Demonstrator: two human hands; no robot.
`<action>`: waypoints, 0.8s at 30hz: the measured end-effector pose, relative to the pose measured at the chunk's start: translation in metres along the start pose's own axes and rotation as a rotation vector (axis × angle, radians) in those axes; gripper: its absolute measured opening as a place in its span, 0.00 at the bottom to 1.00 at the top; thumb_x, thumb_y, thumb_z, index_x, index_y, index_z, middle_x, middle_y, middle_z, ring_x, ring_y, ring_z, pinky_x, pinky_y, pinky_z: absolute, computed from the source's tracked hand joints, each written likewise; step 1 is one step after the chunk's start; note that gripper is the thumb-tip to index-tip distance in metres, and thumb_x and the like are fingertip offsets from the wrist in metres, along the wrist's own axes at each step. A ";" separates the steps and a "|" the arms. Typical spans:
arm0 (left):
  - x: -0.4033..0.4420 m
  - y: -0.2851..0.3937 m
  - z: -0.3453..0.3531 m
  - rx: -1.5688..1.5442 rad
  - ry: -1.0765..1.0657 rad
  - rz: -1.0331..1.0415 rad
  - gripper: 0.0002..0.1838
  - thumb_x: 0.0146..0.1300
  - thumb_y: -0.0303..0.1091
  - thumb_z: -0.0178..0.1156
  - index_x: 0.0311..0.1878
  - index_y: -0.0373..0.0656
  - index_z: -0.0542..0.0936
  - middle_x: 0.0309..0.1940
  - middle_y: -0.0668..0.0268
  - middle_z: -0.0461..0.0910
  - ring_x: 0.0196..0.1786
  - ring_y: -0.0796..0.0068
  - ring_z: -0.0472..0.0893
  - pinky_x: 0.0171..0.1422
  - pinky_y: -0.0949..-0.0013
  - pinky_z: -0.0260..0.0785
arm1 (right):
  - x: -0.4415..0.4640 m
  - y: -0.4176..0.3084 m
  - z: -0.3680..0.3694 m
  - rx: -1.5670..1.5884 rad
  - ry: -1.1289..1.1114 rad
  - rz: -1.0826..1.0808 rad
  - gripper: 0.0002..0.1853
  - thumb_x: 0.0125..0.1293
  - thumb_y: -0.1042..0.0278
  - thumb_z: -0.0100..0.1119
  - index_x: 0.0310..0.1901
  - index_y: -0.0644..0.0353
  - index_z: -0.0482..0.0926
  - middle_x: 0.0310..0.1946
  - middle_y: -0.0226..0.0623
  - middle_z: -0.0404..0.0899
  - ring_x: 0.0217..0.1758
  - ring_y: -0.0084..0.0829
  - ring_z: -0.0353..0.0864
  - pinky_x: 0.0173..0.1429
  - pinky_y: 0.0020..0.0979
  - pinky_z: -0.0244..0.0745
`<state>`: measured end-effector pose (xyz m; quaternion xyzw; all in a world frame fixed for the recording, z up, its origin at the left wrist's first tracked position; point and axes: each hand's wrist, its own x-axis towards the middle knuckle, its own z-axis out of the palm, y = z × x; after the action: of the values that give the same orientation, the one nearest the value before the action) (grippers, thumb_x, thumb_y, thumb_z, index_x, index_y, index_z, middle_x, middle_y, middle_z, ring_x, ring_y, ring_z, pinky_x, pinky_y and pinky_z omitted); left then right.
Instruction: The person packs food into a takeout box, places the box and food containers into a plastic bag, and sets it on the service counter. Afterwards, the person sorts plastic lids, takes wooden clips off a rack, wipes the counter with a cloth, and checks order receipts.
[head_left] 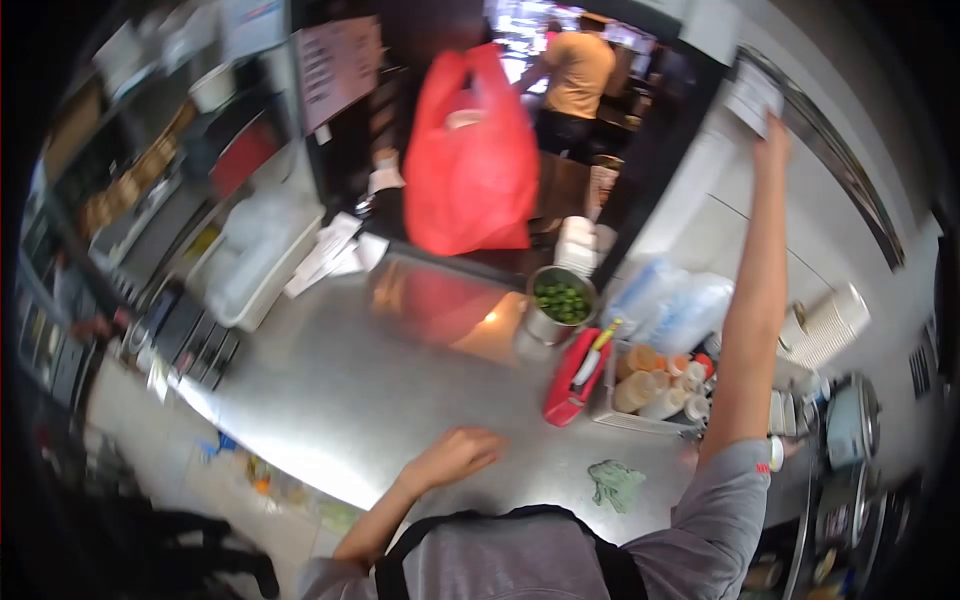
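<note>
My right hand is stretched far up to the right, its fingers closed at the lower edge of a white paper slip. The slip hangs by a metal ticket rail on the wall. Low over the steel counter, my left hand is slightly blurred, with loosely bent fingers and nothing visible in it. To its right lie a crumpled green cloth and a red holder with a yellow marker in it.
A red plastic bag stands at the pass opening, beyond which is a person in a yellow shirt. A metal pot of greens, a bin of bottles, stacked cups and a white tub surround the counter.
</note>
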<state>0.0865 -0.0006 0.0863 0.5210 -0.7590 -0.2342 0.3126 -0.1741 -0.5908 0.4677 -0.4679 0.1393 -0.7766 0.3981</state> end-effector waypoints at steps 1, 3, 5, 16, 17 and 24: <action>0.010 0.005 -0.017 -0.132 0.112 0.008 0.18 0.62 0.38 0.56 0.56 0.45 0.74 0.44 0.57 0.79 0.47 0.58 0.78 0.54 0.61 0.69 | -0.048 -0.020 0.019 0.157 -0.008 0.095 0.12 0.57 0.75 0.62 0.43 0.66 0.75 0.43 0.42 0.78 0.46 0.31 0.77 0.56 0.33 0.70; 0.034 0.001 -0.036 -0.402 0.384 0.028 0.26 0.64 0.34 0.56 0.65 0.42 0.64 0.57 0.60 0.73 0.58 0.68 0.73 0.60 0.62 0.66 | -0.128 -0.009 0.031 0.165 -0.108 0.126 0.09 0.60 0.73 0.59 0.41 0.66 0.75 0.42 0.41 0.78 0.46 0.30 0.77 0.54 0.33 0.71; 0.064 -0.014 -0.050 -0.750 0.643 0.049 0.33 0.65 0.31 0.54 0.70 0.43 0.50 0.60 0.57 0.68 0.60 0.68 0.71 0.60 0.62 0.66 | -0.262 0.014 0.051 -0.015 -0.232 0.205 0.09 0.63 0.70 0.57 0.43 0.63 0.74 0.39 0.34 0.76 0.42 0.27 0.76 0.51 0.29 0.70; 0.050 -0.145 -0.105 -0.670 1.146 -0.149 0.45 0.50 0.10 0.52 0.71 0.47 0.46 0.61 0.56 0.63 0.56 0.66 0.73 0.55 0.68 0.71 | -0.664 0.108 0.087 -0.040 -0.572 0.730 0.22 0.62 0.81 0.54 0.57 0.66 0.62 0.36 0.36 0.77 0.38 0.22 0.77 0.44 0.22 0.70; 0.046 -0.166 -0.112 -0.362 1.069 -0.133 0.36 0.53 0.12 0.51 0.66 0.45 0.57 0.55 0.57 0.69 0.53 0.66 0.75 0.55 0.68 0.69 | -0.671 0.111 0.090 -0.047 -0.548 0.726 0.22 0.62 0.81 0.54 0.57 0.66 0.62 0.36 0.36 0.77 0.38 0.22 0.77 0.44 0.22 0.70; 0.052 -0.314 -0.223 0.154 1.374 -0.234 0.13 0.60 0.25 0.54 0.47 0.41 0.80 0.42 0.56 0.79 0.47 0.62 0.78 0.54 0.64 0.66 | -0.742 0.119 0.055 -0.440 -0.824 0.764 0.20 0.66 0.72 0.51 0.58 0.64 0.62 0.41 0.36 0.76 0.39 0.24 0.75 0.47 0.26 0.70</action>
<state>0.4349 -0.1653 0.0392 0.6498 -0.3428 0.1705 0.6567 0.1121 -0.1031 -0.0306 -0.7185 0.2893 -0.2864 0.5640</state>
